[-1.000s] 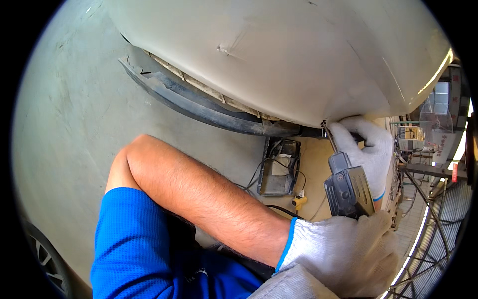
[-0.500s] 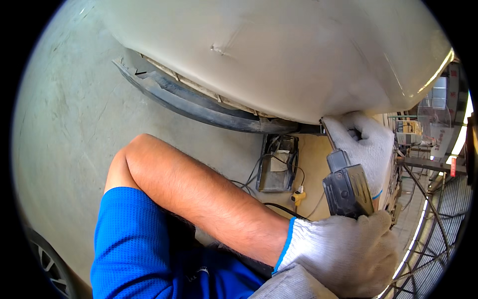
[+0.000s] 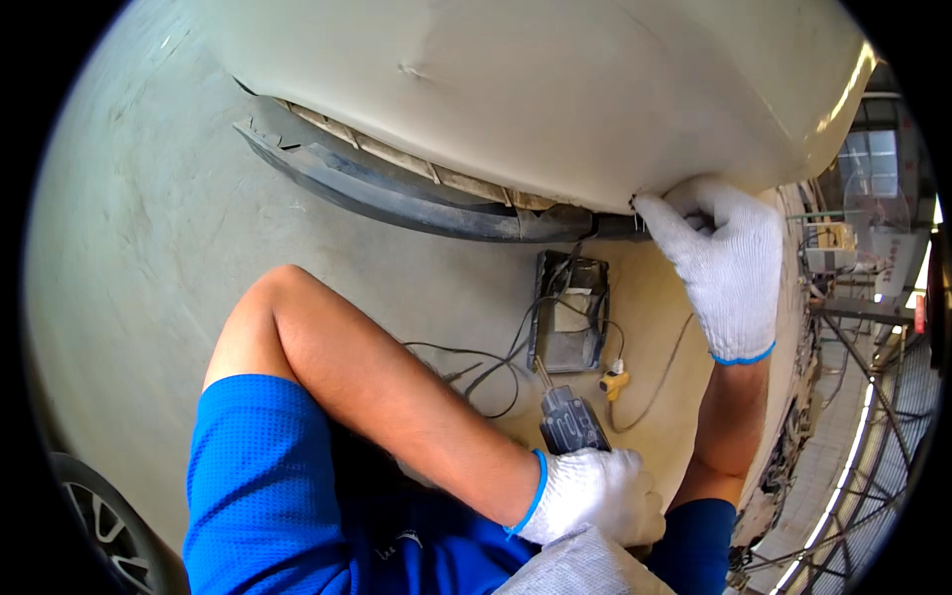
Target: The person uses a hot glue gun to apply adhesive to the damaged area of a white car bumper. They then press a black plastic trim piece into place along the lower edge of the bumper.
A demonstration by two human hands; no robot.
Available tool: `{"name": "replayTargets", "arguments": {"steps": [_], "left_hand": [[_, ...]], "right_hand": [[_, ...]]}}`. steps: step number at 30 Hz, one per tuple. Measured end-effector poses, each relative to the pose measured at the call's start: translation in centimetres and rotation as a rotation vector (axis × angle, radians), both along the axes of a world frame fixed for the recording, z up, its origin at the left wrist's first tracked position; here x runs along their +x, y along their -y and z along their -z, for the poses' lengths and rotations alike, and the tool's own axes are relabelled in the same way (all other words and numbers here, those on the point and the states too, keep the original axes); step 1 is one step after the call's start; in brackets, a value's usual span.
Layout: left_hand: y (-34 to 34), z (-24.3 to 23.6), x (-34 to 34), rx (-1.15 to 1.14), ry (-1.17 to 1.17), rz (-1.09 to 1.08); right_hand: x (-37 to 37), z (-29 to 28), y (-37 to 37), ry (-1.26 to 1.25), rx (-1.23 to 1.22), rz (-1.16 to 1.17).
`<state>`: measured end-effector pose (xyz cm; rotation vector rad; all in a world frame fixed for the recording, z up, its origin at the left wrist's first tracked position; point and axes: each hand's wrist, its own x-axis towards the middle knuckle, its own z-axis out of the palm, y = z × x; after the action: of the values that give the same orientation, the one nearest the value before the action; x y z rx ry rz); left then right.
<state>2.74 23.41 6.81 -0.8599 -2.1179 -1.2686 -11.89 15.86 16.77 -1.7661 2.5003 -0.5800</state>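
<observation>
My left hand point(image 3: 595, 496), in a white glove with blue cuff, grips a dark grey power tool point(image 3: 567, 421) with a thin metal bit, low in the middle. My gloved right hand point(image 3: 724, 258) is closed in a pinch at the lower edge of the large pale, scuffed car panel point(image 3: 535, 89); what its fingertips hold, beside a small dark fastener point(image 3: 633, 202), is hard to make out. A dark plastic strip point(image 3: 377, 196) runs under the panel.
A black open case point(image 3: 570, 337) with cables and a yellow plug point(image 3: 615, 385) lies below the strip. A wheel point(image 3: 114, 526) is at lower left. Metal framework point(image 3: 863, 377) and assorted equipment line the right side.
My left hand has drawn the tool down and leftward, away from the panel edge. My right hand stays at the edge, slightly higher in view, and its forearm now shows.
</observation>
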Motion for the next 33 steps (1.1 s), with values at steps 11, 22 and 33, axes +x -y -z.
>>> {"name": "replayTargets", "arguments": {"steps": [11, 22, 33], "left_hand": [[3.5, 3.6, -1.7, -0.402, 0.295, -0.065], [5.7, 8.7, -2.2, -0.625, 1.140, 0.230], [4.3, 11.5, -1.0, -0.444, 0.803, -0.016]], "right_hand": [[-3.3, 3.9, -4.6, 0.239, -0.377, -0.096], [-0.3, 10.4, -4.9, -0.400, -0.265, -0.224], [-0.3, 10.0, -4.5, -0.210, -0.352, -0.192]]}}
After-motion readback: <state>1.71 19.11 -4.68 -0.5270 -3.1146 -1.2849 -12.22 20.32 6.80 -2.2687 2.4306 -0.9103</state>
